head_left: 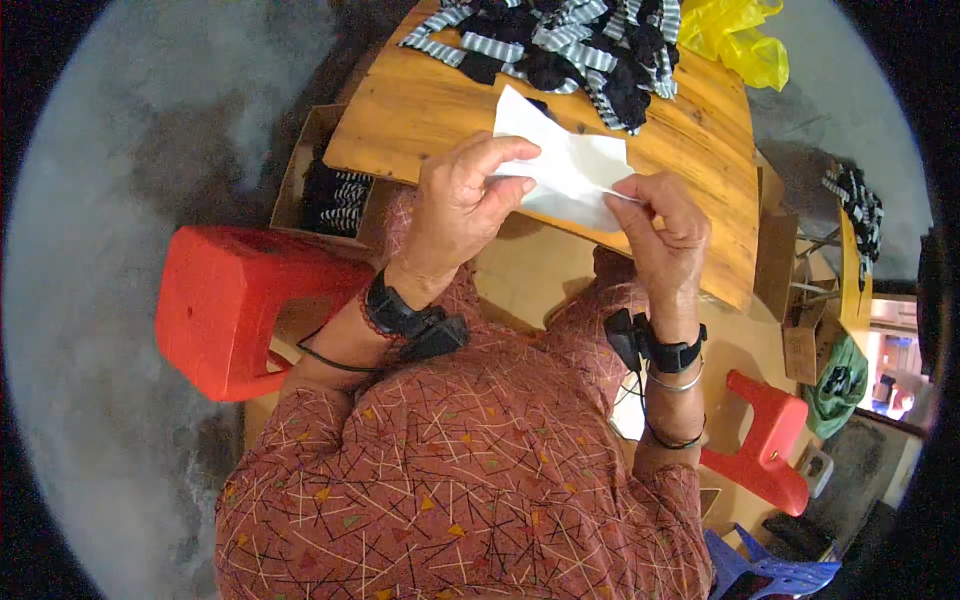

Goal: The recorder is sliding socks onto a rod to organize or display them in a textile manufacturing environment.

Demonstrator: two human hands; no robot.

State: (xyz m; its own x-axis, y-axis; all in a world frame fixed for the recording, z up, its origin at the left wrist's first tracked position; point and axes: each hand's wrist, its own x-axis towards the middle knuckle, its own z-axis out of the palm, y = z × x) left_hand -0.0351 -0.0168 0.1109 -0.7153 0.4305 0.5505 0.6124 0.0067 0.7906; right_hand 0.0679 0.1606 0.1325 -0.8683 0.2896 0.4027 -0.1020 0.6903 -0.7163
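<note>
A thin white sheet point(570, 170), paper or plastic I cannot tell, is held creased above the near edge of the wooden table point(400, 115). Its left side is gripped between the thumb and fingers of my left hand point(470, 195). My right hand point(665, 220) pinches the lower right part between thumb and forefinger. Beyond the sheet lies a loose heap of black and grey-white striped fabric pieces point(560, 45), probably socks. A small dark piece shows partly behind the sheet's upper edge.
A yellow plastic bag point(740, 45) lies at the table's far right. Red plastic stools stand at left point(225, 310) and right point(765, 440). An open cardboard box point(300, 165) with striped fabric is beside the table's left edge. Further right are a green bag point(838, 385) and a blue plastic chair point(765, 570).
</note>
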